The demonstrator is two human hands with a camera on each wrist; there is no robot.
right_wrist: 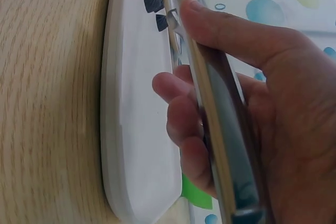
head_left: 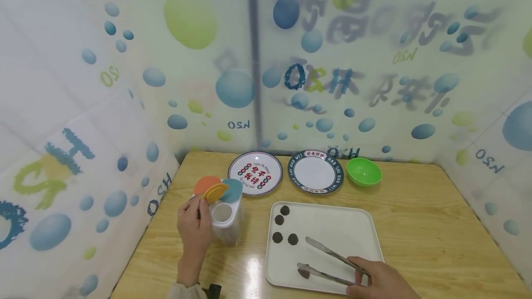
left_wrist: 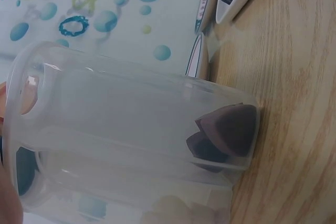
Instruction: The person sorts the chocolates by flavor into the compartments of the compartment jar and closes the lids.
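Note:
My left hand (head_left: 195, 225) pinches a raised yellow lid (head_left: 215, 193) on a clear plastic container (head_left: 226, 235). Orange (head_left: 207, 183) and teal (head_left: 232, 190) lids cover its other sections, while a round opening shows below the yellow one. In the left wrist view, dark brown pieces (left_wrist: 231, 132) lie at the container's bottom. My right hand (head_left: 382, 280) holds metal tongs (head_left: 332, 254) over a white tray (head_left: 332, 218), their arms spread apart. One dark brown piece (head_left: 305, 273) shows at the nearer tip. Several dark fluted pieces (head_left: 279, 219) sit along the tray's left side.
Behind the tray, a white plate with red characters (head_left: 255, 188), a plate with a dark patterned rim (head_left: 316, 191) and a green bowl (head_left: 364, 172) line the wooden table's (head_left: 432, 243) back edge. Patterned curtains (head_left: 199, 82) enclose the table at the back and sides.

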